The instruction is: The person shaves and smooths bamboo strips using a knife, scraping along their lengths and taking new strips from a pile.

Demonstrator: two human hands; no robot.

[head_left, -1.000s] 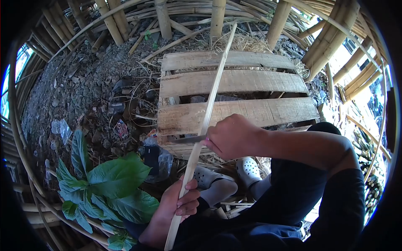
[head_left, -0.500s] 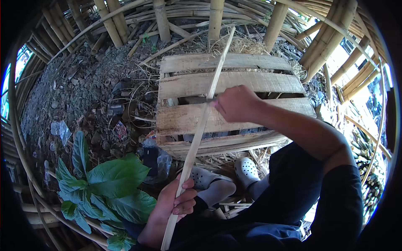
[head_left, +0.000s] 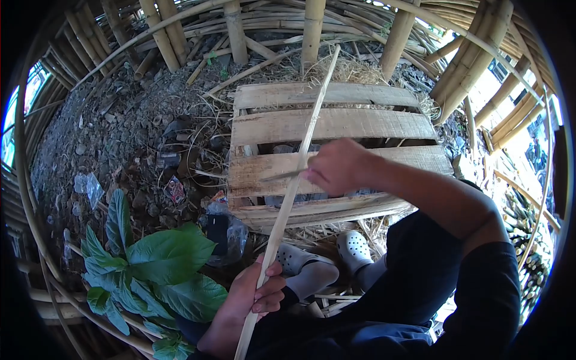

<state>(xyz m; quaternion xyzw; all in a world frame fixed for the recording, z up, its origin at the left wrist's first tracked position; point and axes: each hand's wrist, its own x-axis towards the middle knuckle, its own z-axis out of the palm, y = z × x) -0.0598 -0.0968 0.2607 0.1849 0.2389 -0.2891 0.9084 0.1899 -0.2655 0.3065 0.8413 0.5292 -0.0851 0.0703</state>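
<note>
A long, pale bamboo strip (head_left: 305,139) slants from my lap up over the wooden slatted crate (head_left: 336,125). My left hand (head_left: 258,294) is closed round its lower part. My right hand (head_left: 339,168) is closed in a grip on a knife, with the thin dark blade (head_left: 278,177) crossing the strip about halfway along and its tip pointing left. The knife's handle is hidden inside my fingers. Beneath both lies the crate's slatted top, with gaps between the boards.
Left of my knees grows a broad-leaved green plant (head_left: 168,255). My shoes (head_left: 354,247) stand before the crate. Bamboo posts (head_left: 313,33) rise behind it, and cut bamboo pieces (head_left: 522,240) are stacked at right. Plastic scraps (head_left: 90,189) litter the stony ground.
My right hand has moved down along the strip toward me, bringing the blade lower and more plainly into view. My left hand keeps its hold. The whole view has shifted slightly.
</note>
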